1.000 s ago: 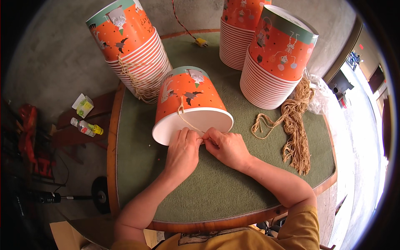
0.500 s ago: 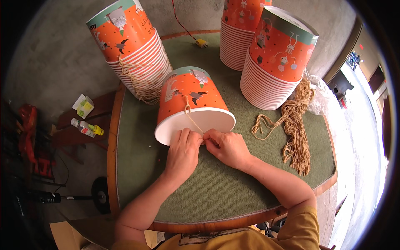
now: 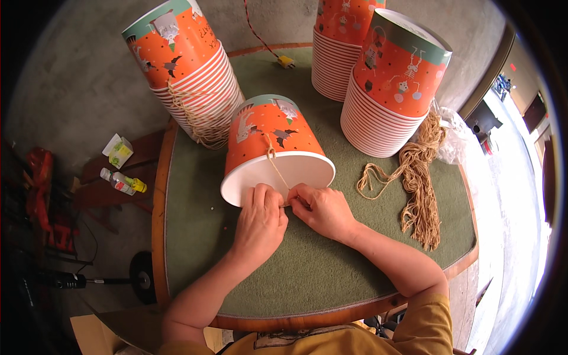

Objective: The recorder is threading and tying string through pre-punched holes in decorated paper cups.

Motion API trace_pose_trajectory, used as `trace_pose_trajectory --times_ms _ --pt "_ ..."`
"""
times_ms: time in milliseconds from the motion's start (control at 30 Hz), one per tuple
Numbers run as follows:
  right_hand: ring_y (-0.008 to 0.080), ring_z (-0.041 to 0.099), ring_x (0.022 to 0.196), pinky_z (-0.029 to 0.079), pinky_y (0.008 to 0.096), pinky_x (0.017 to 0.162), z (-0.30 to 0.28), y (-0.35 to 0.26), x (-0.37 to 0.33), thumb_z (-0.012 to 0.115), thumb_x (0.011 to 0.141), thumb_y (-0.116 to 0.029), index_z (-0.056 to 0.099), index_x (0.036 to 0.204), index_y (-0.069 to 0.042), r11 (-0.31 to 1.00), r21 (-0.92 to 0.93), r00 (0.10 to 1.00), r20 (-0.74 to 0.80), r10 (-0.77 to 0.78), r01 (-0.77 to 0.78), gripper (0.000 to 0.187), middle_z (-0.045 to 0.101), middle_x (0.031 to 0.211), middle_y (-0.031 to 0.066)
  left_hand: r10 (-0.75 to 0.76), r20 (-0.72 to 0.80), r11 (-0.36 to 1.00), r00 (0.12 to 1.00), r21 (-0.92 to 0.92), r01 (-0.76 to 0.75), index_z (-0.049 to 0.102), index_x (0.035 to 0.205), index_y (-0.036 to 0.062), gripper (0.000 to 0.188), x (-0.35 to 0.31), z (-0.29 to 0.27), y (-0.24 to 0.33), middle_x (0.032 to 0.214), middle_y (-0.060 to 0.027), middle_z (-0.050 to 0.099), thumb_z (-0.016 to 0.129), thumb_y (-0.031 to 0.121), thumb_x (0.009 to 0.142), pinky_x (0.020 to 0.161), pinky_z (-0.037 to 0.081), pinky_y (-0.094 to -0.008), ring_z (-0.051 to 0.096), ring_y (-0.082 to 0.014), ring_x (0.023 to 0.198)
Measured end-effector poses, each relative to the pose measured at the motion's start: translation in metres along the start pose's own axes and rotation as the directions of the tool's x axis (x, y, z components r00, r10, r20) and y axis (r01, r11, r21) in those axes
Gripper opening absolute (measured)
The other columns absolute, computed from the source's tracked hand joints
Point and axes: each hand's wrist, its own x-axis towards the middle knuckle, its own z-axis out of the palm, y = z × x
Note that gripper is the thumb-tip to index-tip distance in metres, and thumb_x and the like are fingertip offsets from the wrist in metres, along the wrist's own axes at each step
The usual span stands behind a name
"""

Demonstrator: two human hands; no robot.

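Observation:
An orange paper bucket [image 3: 275, 127] with Halloween figures lies on its side, its white mouth facing me. A thin tan cord [image 3: 277, 168] is knotted through its near wall by the rim and runs down across the opening to my hands. My left hand [image 3: 260, 216] is closed in a pinch at the lower rim, with fingertips on the cord's end. Close against it, my right hand [image 3: 319, 207] also pinches the cord between thumb and forefinger. The exact spot where the fingers meet is partly hidden.
Nested bucket stacks stand at the back left [image 3: 195, 77], back right [image 3: 393, 83] and behind that [image 3: 340, 53]. A hank of tan cords [image 3: 423, 177] lies at the right by a clear plastic bag [image 3: 455, 136]. A yellow plug [image 3: 286, 61] rests at the table's far edge.
The bucket has shifted very slightly to the right. My left hand has turned a little and moved slightly down, while my right hand stays nearly in place.

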Motion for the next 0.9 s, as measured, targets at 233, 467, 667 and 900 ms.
trace_pose_trajectory --times_ms 233,467,667,900 --pt "0.0318 0.068 0.070 0.054 0.0413 0.062 -0.0002 -0.0003 -0.0004 0.063 0.088 -0.018 0.065 0.094 -0.010 1.000 -0.002 1.000 -0.005 0.003 -0.003 0.011 0.069 0.078 0.0113 0.002 -0.008 1.000 1.000 0.014 -0.002 0.049 0.100 0.0007 0.031 -0.0006 0.0022 0.0009 0.103 -0.0143 0.048 0.065 -0.003 0.074 0.084 0.044 -0.0465 0.050 -0.0348 0.096" --pt "0.0309 0.067 0.066 0.054 0.0437 0.060 0.0035 0.0036 -0.0011 0.061 0.087 -0.019 0.064 0.093 -0.010 0.998 0.012 0.996 -0.061 -0.065 0.065 0.011 0.069 0.073 0.0114 -0.004 -0.026 1.000 1.000 -0.004 0.004 0.049 0.099 0.0011 0.029 -0.0005 0.0053 0.0010 0.102 -0.0141 0.049 0.067 -0.001 0.076 0.085 0.044 -0.0461 0.050 -0.0347 0.096" --pt "0.0316 0.068 0.072 0.055 0.0409 0.065 0.0010 0.0001 -0.0003 0.064 0.088 -0.022 0.067 0.095 -0.011 1.000 0.014 1.000 -0.007 0.008 -0.008 0.013 0.070 0.079 0.0112 0.020 -0.046 1.000 0.999 0.011 -0.019 0.050 0.094 -0.0002 0.022 0.0007 0.0064 -0.0008 0.099 -0.0141 0.049 0.066 0.002 0.080 0.082 0.045 -0.0451 0.051 -0.0333 0.091" --pt "0.0307 0.067 0.066 0.055 0.0427 0.060 0.0002 0.0007 -0.0006 0.063 0.088 -0.022 0.065 0.095 -0.010 0.999 0.012 0.998 -0.028 -0.048 0.049 0.014 0.069 0.073 0.0110 0.029 -0.074 1.000 0.997 0.005 -0.029 0.050 0.091 -0.0007 0.022 0.0021 0.0074 -0.0014 0.096 -0.0144 0.050 0.065 -0.002 0.075 0.081 0.045 -0.0445 0.052 -0.0334 0.089"
